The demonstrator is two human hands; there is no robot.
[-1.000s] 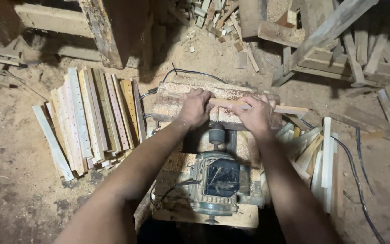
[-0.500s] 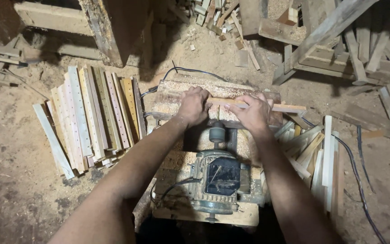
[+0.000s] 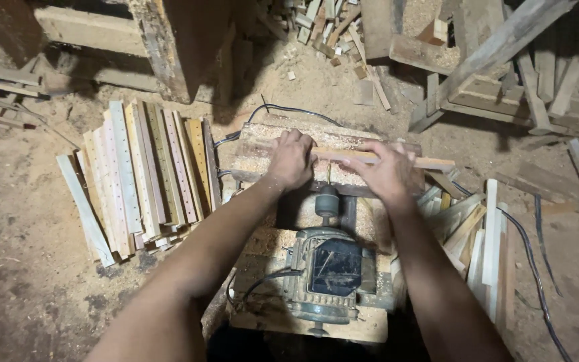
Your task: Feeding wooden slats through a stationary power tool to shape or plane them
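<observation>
Two hands are down on one narrow wooden strip [image 3: 376, 158], which lies crosswise on a low wooden bench [image 3: 269, 157] thick with sawdust. From my seat I see my left hand [image 3: 291, 159] pressing on the strip's left part, fingers [image 3: 292, 139] curled over its far edge, knuckles up. My right hand [image 3: 387, 175] lies flatter on the middle of the strip, fingers [image 3: 374, 149] spread and pointing left along it, while the strip's right end sticks out past the hand and past the bench edge. Both hands look closed down on the wood; whether the thumbs wrap under it I cannot tell.

Just below the hands, a grey electric motor [image 3: 333, 275] sits on a pale board [image 3: 343, 327], its shaft [image 3: 327, 200] pointing up toward the strip, between my wrists. A black cable [image 3: 283, 110] loops over the sawdust-covered floor behind the bench, and another cable [image 3: 537, 268] runs down the right side.

To the left of the bench a row of flat slats [image 3: 142, 177], several with lines of small holes, lies side by side on the floor. To the right a looser pile of pale strips [image 3: 484, 248] leans near my right forearm. Scrap offcuts [image 3: 330, 27] and rough timber beams [image 3: 504, 47] lie farther back.
</observation>
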